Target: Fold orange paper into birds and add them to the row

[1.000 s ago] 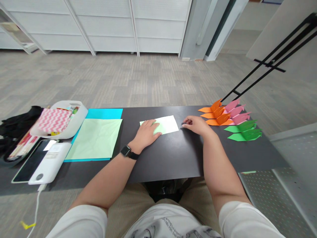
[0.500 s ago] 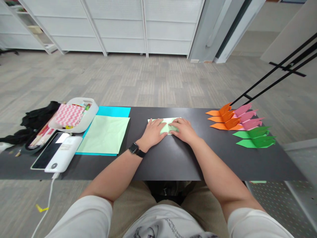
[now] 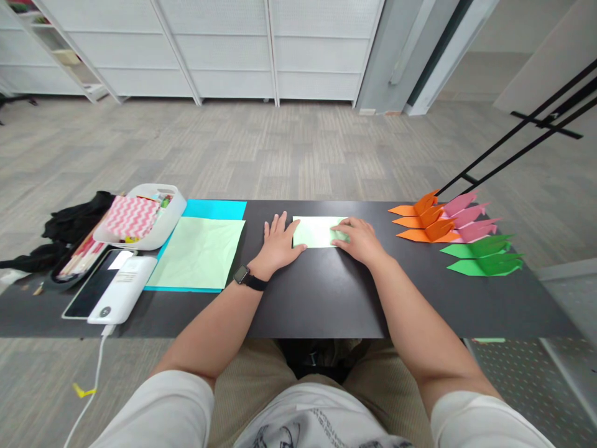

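Observation:
A pale green folded sheet of paper (image 3: 318,232) lies flat on the dark table in front of me, its shape a wide rectangle. My left hand (image 3: 276,244) rests on the table at the paper's left edge, fingers spread, with the thumb and fingertips by that edge. Over the paper's right end lies my right hand (image 3: 358,239), palm down with slightly bent fingers apart. That hand hides the paper's right edge. Neither hand is wrapped around anything.
Left of my hands, light green sheets (image 3: 198,252) lie on blue paper (image 3: 217,210). Beyond them are a white basket (image 3: 173,214), a white power bank (image 3: 122,289) and a phone (image 3: 88,287). Folded orange (image 3: 426,230), pink (image 3: 473,227) and green paper birds (image 3: 485,264) stand at right.
My left hand has slid left off the paper onto its left edge, with fingers spreading. My right hand has shifted slightly right, and the paper has moved a little right, leaving its middle uncovered.

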Demonstrator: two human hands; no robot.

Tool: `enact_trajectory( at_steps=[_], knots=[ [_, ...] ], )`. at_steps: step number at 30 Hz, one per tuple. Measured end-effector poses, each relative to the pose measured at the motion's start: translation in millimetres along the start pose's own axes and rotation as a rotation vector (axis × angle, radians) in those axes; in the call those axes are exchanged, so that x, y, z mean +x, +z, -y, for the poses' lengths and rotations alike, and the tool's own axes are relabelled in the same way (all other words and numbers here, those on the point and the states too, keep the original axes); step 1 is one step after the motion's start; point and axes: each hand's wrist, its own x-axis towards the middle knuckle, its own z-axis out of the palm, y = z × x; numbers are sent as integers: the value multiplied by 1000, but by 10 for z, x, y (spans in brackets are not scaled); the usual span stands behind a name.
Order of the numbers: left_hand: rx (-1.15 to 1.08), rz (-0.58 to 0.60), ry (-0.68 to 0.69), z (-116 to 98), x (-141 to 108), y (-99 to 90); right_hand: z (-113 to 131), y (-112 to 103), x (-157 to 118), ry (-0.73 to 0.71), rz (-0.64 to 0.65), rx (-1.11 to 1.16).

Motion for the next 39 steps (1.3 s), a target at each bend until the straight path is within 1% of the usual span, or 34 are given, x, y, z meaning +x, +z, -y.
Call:
enact_trajectory(
  at_steps=[4, 7, 8, 10, 12, 13, 15, 17, 19, 21, 26, 30, 34, 36, 37, 39],
  knots=[
    [-51, 9, -85, 146, 63, 78, -106, -23, -10, 34, -18, -20],
    [-74, 23, -158, 190, 100, 62, -159, -31, -18, 35, -25, -28],
    [-80, 2, -174, 183, 104, 42, -169, -32, -20, 34, -23, -30],
    [-87, -83, -170, 134, 94, -8, -170, -30, -20, 33, -17, -34],
    [-78, -166, -121, 46, 67, -56, -141, -25, -15, 37, -16, -37],
    [-64, -180, -94, -7, 51, -73, -114, -20, -10, 38, -16, -38],
    [-25, -163, -54, -117, 23, -90, -40, -6, 1, 36, -15, -44],
    [23, -114, -34, -209, 6, -89, 44, 10, 12, 30, -5, -57],
    [75, -65, -36, -264, 0, -85, 114, 23, 20, 32, 7, -76],
    [114, -26, -49, -275, -3, -89, 155, 30, 21, 39, 13, -83],
    [146, 30, -66, -188, -18, -134, 151, 34, 8, 38, 6, -66],
    [155, 106, -85, -85, -21, -154, 123, 48, 3, 33, -1, -57],
    [155, 146, -125, 34, -1, -151, 109, 58, 8, 30, -3, -45],
    [140, 124, -166, 85, 16, -164, 105, 57, 9, 36, -6, -40],
    [130, 86, -185, 101, 25, -178, 104, 56, 10, 37, -6, -38],
    [94, -40, -195, 104, 42, -216, 104, 51, 10, 33, -4, -40]
  ],
)
